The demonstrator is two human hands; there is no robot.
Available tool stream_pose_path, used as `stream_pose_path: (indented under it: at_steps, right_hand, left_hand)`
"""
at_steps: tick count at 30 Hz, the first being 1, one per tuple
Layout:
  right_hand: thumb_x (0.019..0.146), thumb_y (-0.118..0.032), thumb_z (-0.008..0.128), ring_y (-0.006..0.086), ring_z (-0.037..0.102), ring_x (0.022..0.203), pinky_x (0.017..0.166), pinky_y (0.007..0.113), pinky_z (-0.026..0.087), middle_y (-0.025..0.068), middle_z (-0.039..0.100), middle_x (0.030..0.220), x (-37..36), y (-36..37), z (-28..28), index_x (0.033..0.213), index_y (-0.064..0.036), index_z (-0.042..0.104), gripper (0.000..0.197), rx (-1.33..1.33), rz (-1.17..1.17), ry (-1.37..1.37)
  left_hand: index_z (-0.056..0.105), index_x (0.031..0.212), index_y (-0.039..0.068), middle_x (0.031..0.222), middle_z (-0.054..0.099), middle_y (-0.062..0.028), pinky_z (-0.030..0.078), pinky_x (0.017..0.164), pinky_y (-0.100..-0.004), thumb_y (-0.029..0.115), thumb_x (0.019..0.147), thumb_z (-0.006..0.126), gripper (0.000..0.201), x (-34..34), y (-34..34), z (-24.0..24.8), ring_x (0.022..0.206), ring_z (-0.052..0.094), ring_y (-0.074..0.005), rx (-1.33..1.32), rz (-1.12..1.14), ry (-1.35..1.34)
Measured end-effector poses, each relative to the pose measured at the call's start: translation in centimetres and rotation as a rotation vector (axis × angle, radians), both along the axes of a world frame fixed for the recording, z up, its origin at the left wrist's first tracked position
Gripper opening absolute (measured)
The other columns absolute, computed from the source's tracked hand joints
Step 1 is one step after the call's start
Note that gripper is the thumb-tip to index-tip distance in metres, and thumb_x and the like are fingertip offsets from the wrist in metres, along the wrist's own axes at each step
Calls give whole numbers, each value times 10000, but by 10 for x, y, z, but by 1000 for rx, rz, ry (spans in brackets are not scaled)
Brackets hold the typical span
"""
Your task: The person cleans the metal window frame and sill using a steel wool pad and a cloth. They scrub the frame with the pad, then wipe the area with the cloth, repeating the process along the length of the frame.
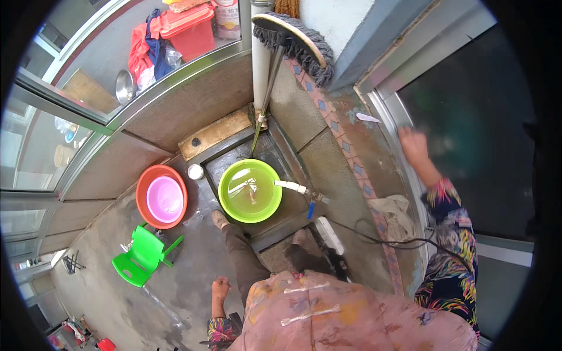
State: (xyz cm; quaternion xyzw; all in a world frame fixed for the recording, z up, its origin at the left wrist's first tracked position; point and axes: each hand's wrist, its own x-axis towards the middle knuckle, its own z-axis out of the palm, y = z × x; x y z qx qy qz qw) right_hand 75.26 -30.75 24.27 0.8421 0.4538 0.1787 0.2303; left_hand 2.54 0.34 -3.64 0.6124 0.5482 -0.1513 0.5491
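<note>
The dark panel is big and flat, smooth and a bit shiny. It has a silvery frame down its near side. It is right by the right hand, mostly to the right of it.

The right hand is stretched out over the frame and the panel's edge. It is blurry, so I cannot tell if it touches them, how far open it is, or if it holds anything. The left hand hangs low by the person's leg. Its fingers look bent in, but it is too small to tell if it is all the way closed. I see nothing sticking out of it.

Just left of the right hand is a thin white scrap. Below the hand is a pale, crumpled cloth. Up and to the left of it is a round mop with fuzzy gray strings.

Up from the left hand is a round, lime-green tub with water in it. Up and to the left of that hand is a green chair, smooth like plastic.
</note>
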Motion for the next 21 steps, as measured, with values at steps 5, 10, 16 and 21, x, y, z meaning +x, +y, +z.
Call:
stream_pose_path:
  at_steps: [5, 10, 16, 21]
  right_hand:
    - [782, -90, 529, 232, 638, 628, 516, 353, 483, 77, 590, 710, -49, -55, 26, 820, -109, 529, 43, -58, -54, 57]
    - [811, -91, 521, 235, 655, 618, 519, 359, 496, 78, 613, 743, 21, 27, 11, 843, -107, 528, 36, 33, -47, -88]
    - [808, -86, 518, 231, 644, 627, 516, 364, 499, 77, 597, 738, -13, -6, 9, 851, -109, 526, 50, 127, -113, -45]
    - [767, -84, 534, 243, 625, 612, 538, 378, 487, 80, 589, 721, -83, -93, 24, 790, -111, 535, 35, 42, -169, 40]
  left_hand:
    - [635, 898, 14, 640, 661, -115, 520, 594, -319, 249, 893, 523, 260, 4, -4, -6, 579, 661, -194, 9, -77, 86]
    - [641, 887, 18, 622, 655, -103, 519, 605, -321, 264, 893, 524, 272, 1, -6, 12, 584, 661, -179, 37, -38, 32]
    - [650, 899, 29, 632, 663, -104, 522, 646, -303, 273, 880, 529, 273, -17, 5, 16, 617, 671, -167, 41, -116, 166]
    - [649, 896, 32, 648, 674, -113, 528, 666, -303, 276, 871, 527, 274, -18, 6, 0, 636, 678, -176, -26, -167, 220]
